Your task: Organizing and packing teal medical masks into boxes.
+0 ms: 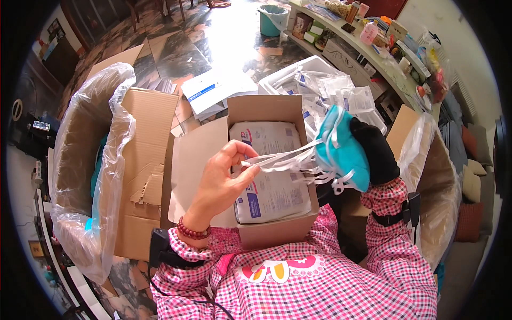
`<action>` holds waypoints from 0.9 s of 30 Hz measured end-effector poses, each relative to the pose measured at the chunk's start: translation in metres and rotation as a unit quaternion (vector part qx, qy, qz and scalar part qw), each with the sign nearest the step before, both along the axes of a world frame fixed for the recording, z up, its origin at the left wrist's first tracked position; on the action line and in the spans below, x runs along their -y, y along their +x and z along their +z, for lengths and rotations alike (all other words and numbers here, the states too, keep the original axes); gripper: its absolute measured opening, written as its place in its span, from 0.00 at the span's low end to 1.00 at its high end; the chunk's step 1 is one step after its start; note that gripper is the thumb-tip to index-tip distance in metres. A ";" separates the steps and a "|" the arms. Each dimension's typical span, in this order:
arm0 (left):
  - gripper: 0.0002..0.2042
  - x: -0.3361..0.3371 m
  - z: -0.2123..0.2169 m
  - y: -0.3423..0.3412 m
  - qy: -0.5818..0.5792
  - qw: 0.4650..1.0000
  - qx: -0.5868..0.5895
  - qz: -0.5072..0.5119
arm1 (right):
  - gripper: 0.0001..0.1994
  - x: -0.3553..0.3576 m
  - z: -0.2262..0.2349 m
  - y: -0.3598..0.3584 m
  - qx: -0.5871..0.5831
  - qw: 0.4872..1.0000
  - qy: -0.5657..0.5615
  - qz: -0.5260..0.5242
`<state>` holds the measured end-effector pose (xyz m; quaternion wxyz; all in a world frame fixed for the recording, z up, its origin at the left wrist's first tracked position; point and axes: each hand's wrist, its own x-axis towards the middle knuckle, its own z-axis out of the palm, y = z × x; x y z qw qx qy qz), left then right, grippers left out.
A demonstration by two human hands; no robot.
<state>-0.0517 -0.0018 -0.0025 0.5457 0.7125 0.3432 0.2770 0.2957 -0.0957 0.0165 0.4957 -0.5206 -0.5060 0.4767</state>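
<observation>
Teal face masks [344,152], nested together, are in my black-gloved right hand [377,152], which grips them from the right side. White elastic straps [288,160] run from the masks across to my bare left hand [217,173], where thumb and fingers pinch their ends and pull them taut. Both hands are raised over an open brown cardboard box [277,234] in front of me. Inside that box lie white printed packets [274,200], side by side. The gloved fingers are partly hidden behind the masks.
At left stands a large carton lined with clear plastic [88,160], teal items inside. Another lined carton [440,197] is at right. Beyond the box are a white crate [269,82] of packets and white printed sheets or flat boxes [218,90]. A cluttered shelf [368,48] runs along the right.
</observation>
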 end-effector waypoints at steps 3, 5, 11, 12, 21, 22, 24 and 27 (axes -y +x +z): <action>0.34 0.004 0.004 0.008 0.145 0.986 -0.077 -0.002 | 0.14 0.004 0.006 -0.006 0.134 0.990 0.015 -0.047; 0.41 0.009 0.012 0.016 0.164 0.986 -0.021 -0.031 | 0.11 0.000 0.026 -0.026 0.093 0.993 -0.032 -0.064; 0.57 0.016 0.014 0.064 0.150 0.976 0.097 -0.121 | 0.11 -0.009 0.058 -0.057 0.287 0.951 -0.110 -0.035; 0.58 0.015 0.012 0.065 0.146 0.974 0.109 -0.135 | 0.11 -0.006 0.063 -0.060 0.374 0.924 -0.059 -0.045; 0.62 0.004 0.016 0.067 0.159 0.975 0.144 -0.060 | 0.11 -0.001 0.069 -0.065 0.574 0.814 0.075 -0.046; 0.62 0.003 0.017 0.070 0.202 0.967 0.135 -0.075 | 0.11 -0.001 0.072 -0.066 0.544 0.835 0.073 -0.038; 0.57 0.002 0.016 0.073 0.175 0.970 0.125 -0.116 | 0.11 -0.001 0.080 -0.066 0.483 0.873 0.068 -0.022; 0.35 0.001 0.003 0.077 0.058 0.968 0.103 -0.224 | 0.12 -0.004 0.090 -0.061 0.466 0.884 0.008 -0.025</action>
